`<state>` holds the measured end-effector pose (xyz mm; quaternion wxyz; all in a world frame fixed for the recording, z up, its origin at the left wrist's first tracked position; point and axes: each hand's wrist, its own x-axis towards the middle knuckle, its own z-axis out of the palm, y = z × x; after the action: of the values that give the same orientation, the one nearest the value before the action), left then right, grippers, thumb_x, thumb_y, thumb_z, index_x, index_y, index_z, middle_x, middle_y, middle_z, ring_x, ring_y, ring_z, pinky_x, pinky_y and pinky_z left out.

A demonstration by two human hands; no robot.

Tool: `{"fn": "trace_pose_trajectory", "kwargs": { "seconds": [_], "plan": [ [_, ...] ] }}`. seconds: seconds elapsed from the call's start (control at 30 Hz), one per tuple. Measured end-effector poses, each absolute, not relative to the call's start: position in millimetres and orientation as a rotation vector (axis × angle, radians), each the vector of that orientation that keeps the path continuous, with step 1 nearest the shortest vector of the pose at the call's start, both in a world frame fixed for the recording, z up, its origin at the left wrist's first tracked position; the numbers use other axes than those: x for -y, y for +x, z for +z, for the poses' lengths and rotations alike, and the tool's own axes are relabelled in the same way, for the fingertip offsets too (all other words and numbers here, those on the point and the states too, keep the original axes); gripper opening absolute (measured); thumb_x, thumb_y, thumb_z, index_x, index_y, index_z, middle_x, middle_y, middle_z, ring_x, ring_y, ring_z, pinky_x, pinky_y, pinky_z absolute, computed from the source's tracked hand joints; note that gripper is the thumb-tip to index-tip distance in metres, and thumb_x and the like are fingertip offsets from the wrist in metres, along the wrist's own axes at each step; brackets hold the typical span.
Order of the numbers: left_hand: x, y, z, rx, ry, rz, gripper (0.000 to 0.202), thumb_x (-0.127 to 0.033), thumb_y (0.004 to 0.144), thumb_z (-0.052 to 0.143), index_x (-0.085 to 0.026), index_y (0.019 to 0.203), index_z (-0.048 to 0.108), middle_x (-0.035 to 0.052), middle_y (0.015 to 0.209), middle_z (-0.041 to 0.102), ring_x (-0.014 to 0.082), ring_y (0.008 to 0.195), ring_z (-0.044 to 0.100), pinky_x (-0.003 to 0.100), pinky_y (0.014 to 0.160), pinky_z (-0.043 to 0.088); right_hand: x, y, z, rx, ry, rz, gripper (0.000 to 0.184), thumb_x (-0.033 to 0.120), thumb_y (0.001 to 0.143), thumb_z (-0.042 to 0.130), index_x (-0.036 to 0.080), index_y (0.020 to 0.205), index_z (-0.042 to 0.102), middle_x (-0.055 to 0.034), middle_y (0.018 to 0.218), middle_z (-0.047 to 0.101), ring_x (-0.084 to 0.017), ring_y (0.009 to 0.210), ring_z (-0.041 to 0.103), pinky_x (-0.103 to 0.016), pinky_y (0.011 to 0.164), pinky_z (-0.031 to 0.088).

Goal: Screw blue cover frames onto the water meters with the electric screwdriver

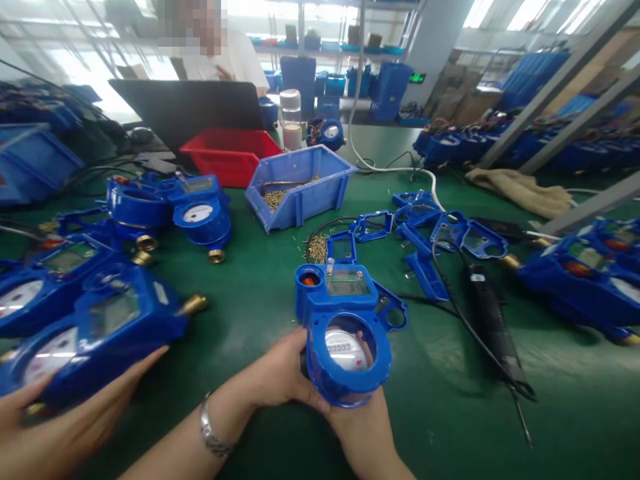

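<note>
In front of me is a blue water meter (345, 380) with a round dial and a small display window. My left hand (285, 367) is closed around its lower left side, a bracelet on that wrist. From below and to the right, my right hand (357, 417) supports the same meter; its fingers are mostly hidden behind the body. Just beyond the meter lie blue frame-shaped covers (343, 247) and a small pile of brass screws (317, 249). A black electric screwdriver (493, 320) with a cable rests to the right.
At the left edge, a co-worker's hand (95, 407) holds another blue meter (115, 320). Further meters (203, 217) stand behind it. A blue bin (320, 193) with screws and a red bin (225, 150) are ahead. Metal posts (565, 100) and more meters (590, 273) border the right.
</note>
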<state>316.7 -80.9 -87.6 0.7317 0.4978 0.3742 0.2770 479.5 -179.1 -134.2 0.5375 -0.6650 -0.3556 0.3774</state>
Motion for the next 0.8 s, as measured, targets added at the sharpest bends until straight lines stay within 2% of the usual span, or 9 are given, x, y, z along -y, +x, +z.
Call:
{"fn": "trace_pose_trajectory", "kwargs": {
  "seconds": [0.03, 0.07, 0.13, 0.23, 0.37, 0.5, 0.63, 0.8],
  "plan": [
    [85, 337, -96, -0.751, 1.128, 0.53, 0.07, -0.036, 0.028, 0.09, -0.018, 0.093, 0.07, 0.0083, 0.096, 0.072, 0.036, 0.102, 0.061, 0.053, 0.1, 0.038, 178, 479, -133, 0.816, -1.558, 0.887, 0.074, 0.036, 0.059, 0.076, 0.016, 0.124, 0.045, -0.0132, 0.108, 0.064, -0.032, 0.096, 0.063, -0.043, 0.085, 0.053],
    [88, 353, -106, -0.668, 1.199, 0.446, 0.073, -0.029, 0.04, 0.089, -0.02, 0.109, 0.065, 0.0096, 0.11, 0.068, 0.0341, 0.108, 0.058, 0.051, 0.101, 0.038, 178, 478, -133, 0.796, -1.525, 0.883, 0.071, 0.036, 0.059, 0.076, 0.017, 0.122, 0.047, -0.0122, 0.106, 0.065, -0.031, 0.094, 0.064, -0.042, 0.084, 0.053],
    [95, 371, -124, -0.682, 1.288, 0.46, 0.075, -0.024, 0.044, 0.088, -0.022, 0.114, 0.062, 0.0105, 0.114, 0.065, 0.0335, 0.108, 0.058, 0.05, 0.1, 0.039, 179, 478, -133, 0.779, -1.47, 0.869, 0.065, 0.036, 0.061, 0.075, 0.018, 0.118, 0.048, -0.0113, 0.106, 0.065, -0.03, 0.094, 0.064, -0.04, 0.084, 0.054],
    [102, 370, -137, -0.771, 1.327, 0.556, 0.074, -0.025, 0.045, 0.088, -0.023, 0.113, 0.062, 0.0107, 0.117, 0.063, 0.0337, 0.109, 0.056, 0.05, 0.101, 0.037, 183, 475, -138, 0.8, -1.462, 0.841, 0.067, 0.036, 0.064, 0.075, 0.017, 0.121, 0.044, -0.0131, 0.113, 0.061, -0.029, 0.101, 0.062, -0.04, 0.089, 0.052],
    [110, 367, -132, -0.865, 1.307, 0.622, 0.069, -0.029, 0.045, 0.088, -0.022, 0.109, 0.064, 0.0113, 0.117, 0.06, 0.0361, 0.111, 0.053, 0.052, 0.1, 0.037, 186, 469, -146, 0.801, -1.398, 0.751, 0.07, 0.039, 0.07, 0.071, 0.018, 0.128, 0.037, -0.0135, 0.12, 0.057, -0.029, 0.106, 0.059, -0.039, 0.091, 0.05],
    [121, 375, -128, -0.95, 1.23, 0.707, 0.064, -0.032, 0.045, 0.087, -0.021, 0.104, 0.065, 0.0113, 0.115, 0.059, 0.0354, 0.107, 0.054, 0.05, 0.096, 0.042, 187, 466, -152, 0.836, -1.44, 0.725, 0.067, 0.034, 0.069, 0.071, 0.018, 0.126, 0.039, -0.0127, 0.115, 0.059, -0.028, 0.102, 0.061, -0.038, 0.087, 0.052],
    [133, 380, -135, -1.004, 1.162, 0.76, 0.066, -0.034, 0.044, 0.086, -0.02, 0.104, 0.064, 0.0099, 0.109, 0.059, 0.0328, 0.101, 0.056, 0.046, 0.092, 0.045, 187, 464, -156, 0.769, -1.516, 0.68, 0.066, 0.036, 0.068, 0.071, 0.018, 0.124, 0.041, -0.0131, 0.113, 0.06, -0.029, 0.1, 0.061, -0.041, 0.087, 0.051],
    [143, 382, -136, -1.177, 1.281, 0.848, 0.055, -0.033, 0.055, 0.081, -0.022, 0.105, 0.062, 0.0078, 0.108, 0.057, 0.0308, 0.104, 0.054, 0.043, 0.093, 0.044, 181, 466, -148, 0.683, -1.588, 0.901, 0.064, 0.033, 0.064, 0.071, 0.013, 0.12, 0.047, -0.0166, 0.107, 0.063, -0.031, 0.093, 0.063, -0.047, 0.086, 0.05]
  ]
}}
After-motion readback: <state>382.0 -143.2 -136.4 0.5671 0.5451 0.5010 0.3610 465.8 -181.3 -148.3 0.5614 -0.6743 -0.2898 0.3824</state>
